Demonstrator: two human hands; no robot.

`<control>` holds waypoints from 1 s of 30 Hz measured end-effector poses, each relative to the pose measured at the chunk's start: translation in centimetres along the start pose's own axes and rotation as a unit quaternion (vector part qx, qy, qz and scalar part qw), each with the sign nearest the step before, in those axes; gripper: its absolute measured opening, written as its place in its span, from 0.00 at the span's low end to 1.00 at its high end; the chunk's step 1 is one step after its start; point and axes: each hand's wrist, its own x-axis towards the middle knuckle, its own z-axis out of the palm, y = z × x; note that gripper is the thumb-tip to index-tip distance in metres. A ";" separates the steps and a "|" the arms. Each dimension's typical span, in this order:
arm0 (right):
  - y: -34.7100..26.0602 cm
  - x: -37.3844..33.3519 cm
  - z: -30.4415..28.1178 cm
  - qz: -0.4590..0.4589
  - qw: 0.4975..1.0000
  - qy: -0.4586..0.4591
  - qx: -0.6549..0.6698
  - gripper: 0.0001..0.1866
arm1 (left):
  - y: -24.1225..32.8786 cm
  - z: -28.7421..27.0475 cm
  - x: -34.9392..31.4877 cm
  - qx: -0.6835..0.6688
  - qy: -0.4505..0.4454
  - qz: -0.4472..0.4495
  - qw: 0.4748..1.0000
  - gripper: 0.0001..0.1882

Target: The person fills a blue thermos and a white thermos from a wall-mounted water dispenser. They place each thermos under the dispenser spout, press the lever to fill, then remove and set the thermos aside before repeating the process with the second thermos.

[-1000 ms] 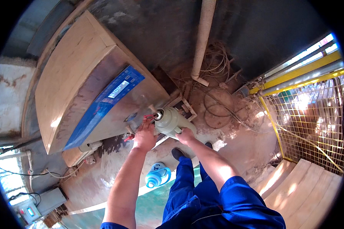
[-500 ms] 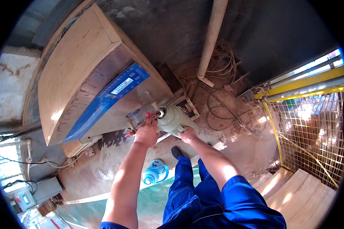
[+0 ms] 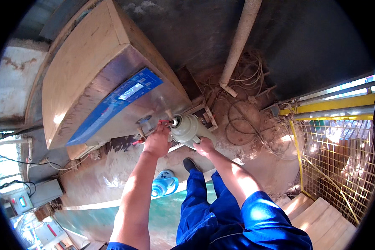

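Note:
A pale green thermos jug (image 3: pixel 188 130) stands upright below the spout of a metal water dispenser (image 3: pixel 154 109), its mouth uncapped. My right hand (image 3: pixel 205 147) is wrapped round the jug's side handle. With its fingers on the red handle of a tap (image 3: pixel 166 122), my left hand (image 3: pixel 156 140) sits just left of the jug's mouth. A second red-handled tap (image 3: pixel 138 141) lies farther left. The dispenser's front carries a blue panel (image 3: pixel 108 109) with a lit display. Whether water runs from the spout is too small to tell.
A blue and white jug (image 3: pixel 165 183) stands on the floor by my feet. Loose hoses and cables (image 3: pixel 248 118) lie below a slanting pipe (image 3: pixel 242 39). A yellow mesh barrier (image 3: pixel 335 160) and wooden planks (image 3: pixel 323 218) are on the right.
My view has shifted slightly, so the dispenser and floor jug appear moved in the picture. Both hands keep their holds on the tap handle and the thermos jug.

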 end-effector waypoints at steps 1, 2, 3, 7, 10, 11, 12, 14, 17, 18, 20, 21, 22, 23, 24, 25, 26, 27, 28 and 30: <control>0.1 0.0 0.0 0.005 1.000 -0.001 -0.012 0.25 | 0.0 0.1 0.0 -0.011 -0.003 0.001 1.000 0.33; 0.1 0.2 -0.2 -0.004 1.000 0.000 -0.006 0.25 | 0.0 0.2 0.1 -0.013 -0.001 0.003 1.000 0.34; 0.2 0.3 -0.3 -0.005 1.000 -0.004 -0.004 0.25 | 0.0 0.3 0.2 -0.016 0.003 0.005 1.000 0.34; 0.4 0.6 -0.7 0.007 1.000 -0.024 0.003 0.25 | -0.1 0.6 0.4 -0.009 0.030 0.004 0.999 0.33; 0.3 0.7 -0.8 0.005 1.000 -0.020 -0.015 0.26 | 0.1 0.6 0.4 -0.014 0.025 0.000 1.000 0.32; 0.4 0.7 -0.8 -0.005 1.000 -0.016 -0.003 0.25 | 0.2 0.5 0.4 -0.025 0.017 -0.007 1.000 0.32; 0.4 0.7 -0.8 0.000 1.000 -0.017 0.003 0.25 | 0.2 0.4 0.3 -0.028 0.019 -0.013 0.999 0.32; 0.4 0.7 -0.8 0.009 1.000 -0.021 0.013 0.24 | 0.5 0.3 0.3 -0.033 0.020 -0.016 0.999 0.32; 0.4 0.9 -0.7 0.019 0.999 -0.019 0.025 0.24 | 0.6 0.4 0.2 -0.026 0.014 -0.034 0.999 0.32; 0.5 0.9 -0.6 0.019 0.999 -0.014 0.028 0.24 | 0.6 0.4 0.2 -0.026 0.018 -0.039 0.999 0.32; 0.8 0.9 -0.3 0.013 1.000 -0.006 0.025 0.25 | 0.4 0.6 0.2 -0.026 0.031 -0.020 0.999 0.32; 0.9 0.9 -0.2 0.007 1.000 -0.003 0.021 0.25 | 0.3 0.7 0.2 -0.027 0.039 -0.013 0.999 0.32; 1.0 0.9 -0.1 0.009 1.000 -0.001 0.011 0.25 | 0.3 0.7 0.2 -0.030 0.042 -0.011 0.999 0.32; 1.1 0.9 0.0 -0.002 1.000 0.002 0.018 0.25 | 0.3 0.8 0.2 -0.033 0.041 -0.013 0.999 0.32; 1.1 0.8 0.1 -0.006 1.000 0.004 0.020 0.25 | 0.3 0.7 0.3 -0.034 0.036 -0.017 0.999 0.32; 1.1 0.8 0.2 -0.002 1.000 0.007 0.018 0.25 | 0.3 0.6 0.2 -0.034 0.036 -0.012 0.999 0.32; 1.1 0.8 0.4 -0.005 1.000 0.007 0.018 0.25 | 0.3 0.5 0.2 -0.032 0.032 -0.010 0.999 0.32; 1.1 0.9 0.5 -0.001 1.000 0.007 0.014 0.25 | 0.3 0.4 0.2 -0.029 0.033 -0.006 0.999 0.32; 1.1 0.9 0.6 0.012 1.000 0.007 0.007 0.25 | 0.4 0.3 0.2 -0.036 0.019 -0.015 0.999 0.32; 1.1 1.1 0.8 0.011 1.000 -0.002 0.015 0.25 | 0.4 0.2 0.2 -0.041 0.010 -0.029 0.999 0.32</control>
